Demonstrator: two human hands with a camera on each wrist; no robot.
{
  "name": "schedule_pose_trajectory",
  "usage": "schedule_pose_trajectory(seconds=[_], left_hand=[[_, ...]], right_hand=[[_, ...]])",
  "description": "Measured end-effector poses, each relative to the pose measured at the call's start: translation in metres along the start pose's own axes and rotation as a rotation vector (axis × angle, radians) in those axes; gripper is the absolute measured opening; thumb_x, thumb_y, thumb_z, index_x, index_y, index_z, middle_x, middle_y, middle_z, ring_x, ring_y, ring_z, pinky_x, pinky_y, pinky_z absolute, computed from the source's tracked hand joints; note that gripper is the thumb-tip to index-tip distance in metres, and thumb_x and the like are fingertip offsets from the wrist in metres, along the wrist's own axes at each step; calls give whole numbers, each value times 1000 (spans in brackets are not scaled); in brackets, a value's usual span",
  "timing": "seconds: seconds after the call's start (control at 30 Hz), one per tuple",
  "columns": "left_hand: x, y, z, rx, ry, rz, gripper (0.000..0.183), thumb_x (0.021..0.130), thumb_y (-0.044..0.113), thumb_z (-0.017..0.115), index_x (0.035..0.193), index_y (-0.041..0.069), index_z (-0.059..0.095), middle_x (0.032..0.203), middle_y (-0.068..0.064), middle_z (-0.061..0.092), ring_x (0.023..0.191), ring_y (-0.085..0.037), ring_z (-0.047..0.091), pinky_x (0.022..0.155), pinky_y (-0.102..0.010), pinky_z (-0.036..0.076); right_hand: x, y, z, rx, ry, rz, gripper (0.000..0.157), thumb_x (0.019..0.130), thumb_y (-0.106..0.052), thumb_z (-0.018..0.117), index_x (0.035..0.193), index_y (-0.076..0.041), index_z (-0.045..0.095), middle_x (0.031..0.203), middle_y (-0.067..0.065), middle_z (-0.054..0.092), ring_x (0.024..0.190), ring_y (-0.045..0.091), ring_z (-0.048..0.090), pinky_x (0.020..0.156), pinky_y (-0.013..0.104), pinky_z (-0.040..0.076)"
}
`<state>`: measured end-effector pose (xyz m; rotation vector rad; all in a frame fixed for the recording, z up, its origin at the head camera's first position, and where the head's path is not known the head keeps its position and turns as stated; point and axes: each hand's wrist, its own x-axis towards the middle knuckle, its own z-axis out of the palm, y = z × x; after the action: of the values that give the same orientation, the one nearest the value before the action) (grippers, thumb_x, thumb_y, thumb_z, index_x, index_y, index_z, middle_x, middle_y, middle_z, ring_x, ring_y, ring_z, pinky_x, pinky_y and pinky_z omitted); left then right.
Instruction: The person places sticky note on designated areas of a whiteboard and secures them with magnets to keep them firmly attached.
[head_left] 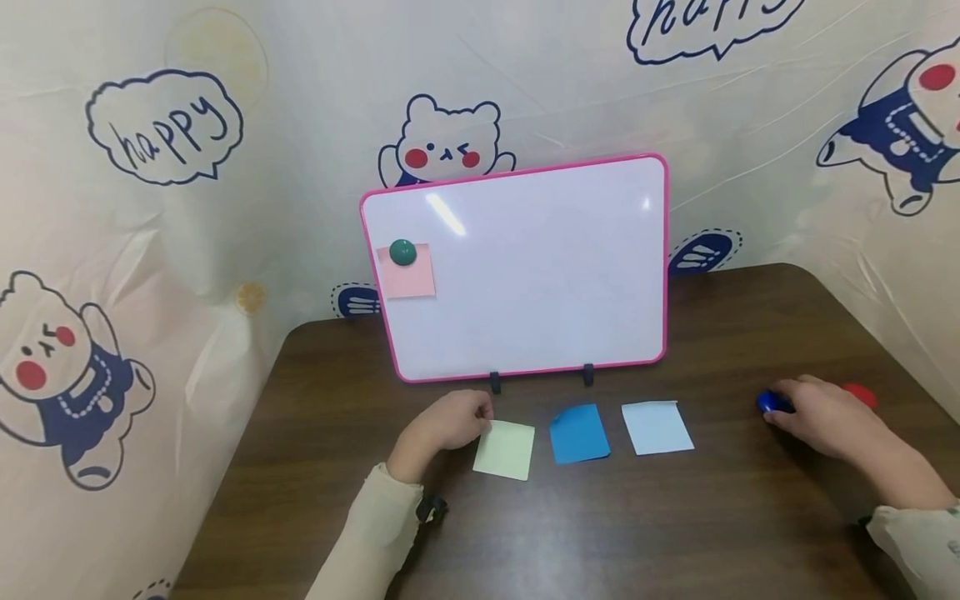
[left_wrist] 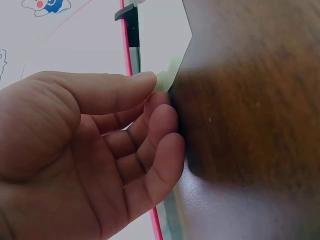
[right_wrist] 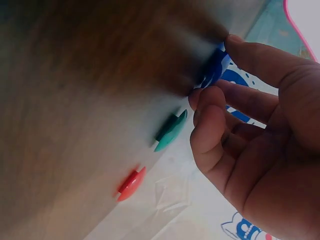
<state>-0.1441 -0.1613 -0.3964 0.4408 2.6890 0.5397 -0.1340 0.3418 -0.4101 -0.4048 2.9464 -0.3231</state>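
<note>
My left hand [head_left: 450,419] pinches the upper left corner of a pale green sticky note [head_left: 506,452]; the left wrist view shows the note [left_wrist: 162,40] between thumb and index finger. At the right of the table, my right hand [head_left: 828,421] has a round blue magnet [head_left: 772,402] between thumb and fingertips, also seen in the right wrist view. Beside that hand lie a red magnet [right_wrist: 131,185] and a green magnet [right_wrist: 172,131]. The green one is hidden behind the hand in the head view.
A pink-framed whiteboard [head_left: 540,283] stands on small black feet [head_left: 588,375]. A green magnet [head_left: 402,252] holds a pink note [head_left: 411,282] on its left side. A blue note [head_left: 580,435] and a pale blue note [head_left: 657,427] lie on the brown table [head_left: 637,533].
</note>
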Motion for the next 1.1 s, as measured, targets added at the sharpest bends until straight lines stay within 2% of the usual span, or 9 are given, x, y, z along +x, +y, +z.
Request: schedule_pose_trajectory(seconds=[0.37,0.6,0.83,0.97,1.1], left_hand=[[-4,-1,-4,-65,23,1,5,95,12,67,91,12,66,82,1,60,76,-19,56,70,-36,50],[-5,-3,-9,-139,53,14,4,96,12,66,92,11,67,84,1,62,77,-20,57,69,-35,50],[-5,-4,-12,-177,75,28,5,96,12,66,91,13,67,84,1,62,78,-20,57,70,-35,50],[-4,-6,-12,-180,94,45,5,95,10,67,91,13,67,84,1,61,79,-19,57,72,-34,50],[-3,-8,-12,-187,109,39,3,95,13,68,93,11,66,86,2,61,81,-19,57,72,-34,50]], right_hand=[[1,-1,-1,31,-22,20,58,84,-25,79,111,20,56,98,33,62,91,50,62,76,62,50],[2,-9,2,69,14,-15,49,84,-23,78,109,14,58,93,21,65,81,35,63,73,57,53],[3,-24,-1,136,51,-16,55,86,-19,78,122,14,53,113,35,59,100,49,60,83,66,49],[3,-31,-4,155,58,7,55,87,-19,77,125,13,53,121,38,54,107,55,55,86,69,46],[3,-36,-6,153,75,1,54,87,-19,77,125,12,55,120,36,54,106,55,55,86,69,46]])
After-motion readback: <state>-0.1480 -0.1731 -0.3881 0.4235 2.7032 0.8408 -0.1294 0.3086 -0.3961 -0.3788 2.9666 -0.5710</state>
